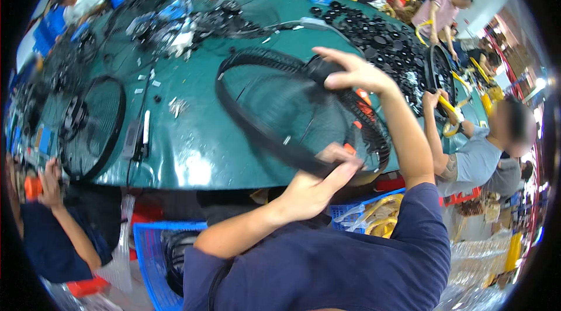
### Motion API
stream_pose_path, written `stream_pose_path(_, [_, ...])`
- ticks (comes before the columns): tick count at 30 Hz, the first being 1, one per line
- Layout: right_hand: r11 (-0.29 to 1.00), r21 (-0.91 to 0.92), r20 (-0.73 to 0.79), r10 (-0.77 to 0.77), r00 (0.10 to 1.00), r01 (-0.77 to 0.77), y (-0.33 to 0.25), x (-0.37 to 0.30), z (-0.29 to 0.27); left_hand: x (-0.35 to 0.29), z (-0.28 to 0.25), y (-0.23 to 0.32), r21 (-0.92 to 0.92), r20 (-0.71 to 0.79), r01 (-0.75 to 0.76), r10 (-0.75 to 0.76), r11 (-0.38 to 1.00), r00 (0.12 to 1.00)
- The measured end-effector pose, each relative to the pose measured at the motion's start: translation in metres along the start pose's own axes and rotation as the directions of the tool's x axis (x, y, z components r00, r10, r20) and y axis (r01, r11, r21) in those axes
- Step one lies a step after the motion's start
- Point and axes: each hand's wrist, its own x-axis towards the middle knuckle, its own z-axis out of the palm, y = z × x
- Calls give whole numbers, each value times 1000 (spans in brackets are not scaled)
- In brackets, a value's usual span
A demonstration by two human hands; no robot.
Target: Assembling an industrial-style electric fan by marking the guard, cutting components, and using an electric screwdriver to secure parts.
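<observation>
So the black fan guard (252,129) is tilted up over the near side of the green counter (196,86), left hand (318,189) with its fingers wrapped on the near rim. The right hand (363,74) has fingers spread around a black round part (320,70) by the far rim; too blurry to tell if they're really gripping. Imo, steady that rim without bending the thin wires, and support both sides evenly.
</observation>
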Motion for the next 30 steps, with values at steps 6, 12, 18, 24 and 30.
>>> stream_pose_path(6, [984, -141, -94, -120, 988, 106, -13, -25, 42, -47, -34, -9, 59, 311, 178, -187, 982, 932])
stream_pose_path(12, [990, -127, -275, -101, 956, 68, -28, -53, -15, -88, -99, -14, 414, -433, 480, -296, 774, 851])
stream_pose_path(18, [991, -2, -584, 105, 805, -130, 63, -53, -77, -73, -120, -59, 875, -483, 461, 338, 147, 808])
stream_pose_path(24, [982, 187, -562, 125, 817, -22, 79, -76, -90, -73, -120, -55, 863, -496, 500, 327, 78, 804])
stream_pose_path(30, [991, 115, -553, 4, 833, 72, 48, -81, -77, -59, -128, -41, 511, -702, 626, -134, 589, 699])
